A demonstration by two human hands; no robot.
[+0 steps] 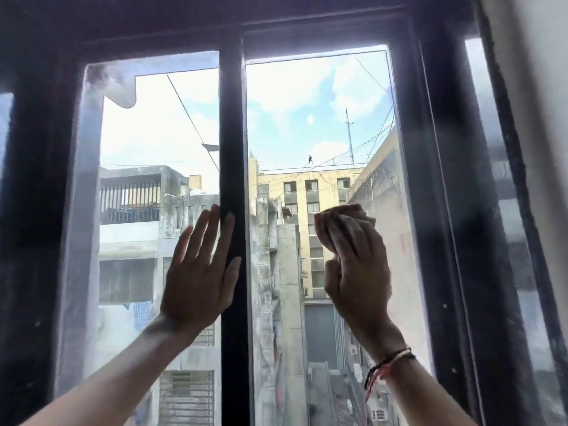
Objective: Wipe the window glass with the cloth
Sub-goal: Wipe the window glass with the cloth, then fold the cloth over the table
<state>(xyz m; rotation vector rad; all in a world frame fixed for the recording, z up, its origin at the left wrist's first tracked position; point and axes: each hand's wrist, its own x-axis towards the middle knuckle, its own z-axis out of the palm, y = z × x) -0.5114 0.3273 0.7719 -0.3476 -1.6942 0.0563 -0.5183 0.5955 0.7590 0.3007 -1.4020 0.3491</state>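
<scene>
A person stands at a tall dark-framed window, both bare arms raised toward it. The right hand (pixel 356 259) is curled closed around a bunched, pale pinkish cloth (pixel 341 219), pressing it against the clear right-hand glass pane (pixel 307 103) at about mid-height — the wad pokes out above the fingers, so the cloth, not the skin, seems to meet the glass. A braided thread bracelet (pixel 388 364) circles that wrist. The left hand (pixel 199 272) holds nothing; it is spread wide and flat, palm forward, resting across the edge of the left-hand glass pane (pixel 153 133) and the dark vertical centre bar (pixel 232 133), probably to brace the body while the other arm rubs. The left pane has a hazy, filmy band along its top and left edge. Little blocks the wiping: only the centre bar and the dark outer window frame (pixel 430 179) bound the cloth's reach. Beyond the glass lie grey and yellow buildings, cables and cloudy sky.
</scene>
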